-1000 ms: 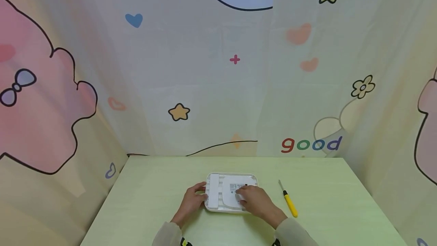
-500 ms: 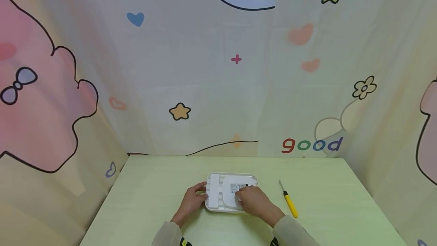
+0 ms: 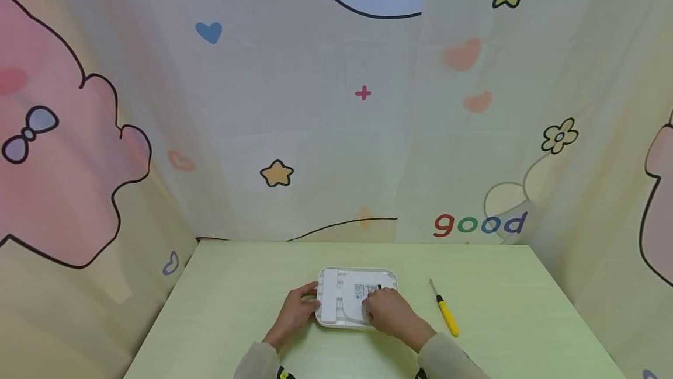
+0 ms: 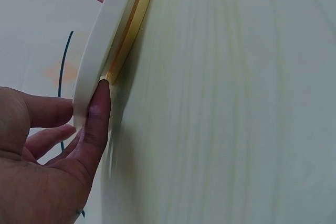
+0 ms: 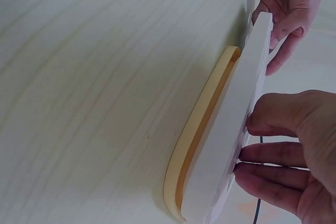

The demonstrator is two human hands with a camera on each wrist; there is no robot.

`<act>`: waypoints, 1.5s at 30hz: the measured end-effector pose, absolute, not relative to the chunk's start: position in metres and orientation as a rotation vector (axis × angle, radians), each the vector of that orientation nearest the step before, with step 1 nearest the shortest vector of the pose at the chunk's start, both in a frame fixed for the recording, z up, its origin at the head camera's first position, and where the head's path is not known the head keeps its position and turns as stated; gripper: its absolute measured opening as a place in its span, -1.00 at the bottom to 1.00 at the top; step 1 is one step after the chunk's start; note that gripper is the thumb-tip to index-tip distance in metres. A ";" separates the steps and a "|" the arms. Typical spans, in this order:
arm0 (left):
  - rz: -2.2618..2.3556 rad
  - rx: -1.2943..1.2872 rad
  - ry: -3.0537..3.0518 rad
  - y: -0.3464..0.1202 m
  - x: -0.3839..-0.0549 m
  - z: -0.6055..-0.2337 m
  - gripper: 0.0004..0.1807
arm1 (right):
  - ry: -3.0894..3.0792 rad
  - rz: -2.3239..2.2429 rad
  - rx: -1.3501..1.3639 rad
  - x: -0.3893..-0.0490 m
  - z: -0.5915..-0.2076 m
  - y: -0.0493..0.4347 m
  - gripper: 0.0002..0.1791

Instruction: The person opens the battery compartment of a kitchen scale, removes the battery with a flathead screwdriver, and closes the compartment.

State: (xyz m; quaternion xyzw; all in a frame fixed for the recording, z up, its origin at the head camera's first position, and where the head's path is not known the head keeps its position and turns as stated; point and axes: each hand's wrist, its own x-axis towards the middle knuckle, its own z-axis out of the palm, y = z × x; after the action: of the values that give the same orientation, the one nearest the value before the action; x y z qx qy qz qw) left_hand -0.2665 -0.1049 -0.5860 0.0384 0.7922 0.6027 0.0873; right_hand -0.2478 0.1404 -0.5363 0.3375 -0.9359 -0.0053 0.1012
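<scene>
A white rounded rectangular device (image 3: 328,303) lies with a printed label (image 3: 360,291) and a raised strip facing up. Beneath its white rim, the right wrist view shows a pale yellow lower part (image 5: 195,129). My left hand (image 3: 295,312) grips the left edge; in the left wrist view its thumb lies along the side and fingertips meet the upper face. My right hand (image 3: 391,312) covers the right part of the device. In the right wrist view, its thumb and fingertips touch the upper face, with a gap between them. What lies under that palm is hidden in the head view.
A screwdriver (image 3: 446,316) with a yellow handle and black collar lies right of the device, tip pointing away. The pale wood-grain table (image 3: 242,274) ends at a printed cloth backdrop (image 3: 336,134), with cloth on both sides as well.
My right hand has shifted slightly left, and its fingers have drawn in closer together over the label's lower right. The left hand, device and screwdriver have stayed in place.
</scene>
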 end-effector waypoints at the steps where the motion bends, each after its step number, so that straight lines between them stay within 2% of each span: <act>1: 1.793 0.116 2.360 -0.105 -0.266 -0.586 -0.41 | -2.765 -0.023 0.994 -0.248 -0.537 0.140 -0.77; 11: 1.800 0.092 2.347 -0.105 -0.267 -0.585 -0.41 | -2.795 -0.028 0.982 -0.247 -0.537 0.138 -0.76; 25: 1.797 0.115 2.367 -0.106 -0.266 -0.586 -0.41 | -2.753 -0.048 0.949 -0.244 -0.540 0.139 -0.93; 45: 1.824 0.141 2.361 -0.106 -0.269 -0.592 -0.40 | -2.819 0.095 0.873 -0.243 -0.534 0.144 -0.93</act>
State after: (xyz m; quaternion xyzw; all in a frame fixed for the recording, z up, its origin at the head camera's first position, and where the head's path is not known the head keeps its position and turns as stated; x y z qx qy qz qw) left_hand -0.2689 -0.1061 -0.5916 0.0471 0.7882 0.6087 0.0773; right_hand -0.2432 0.1444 -0.5344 0.2944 -0.9505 0.0321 0.0944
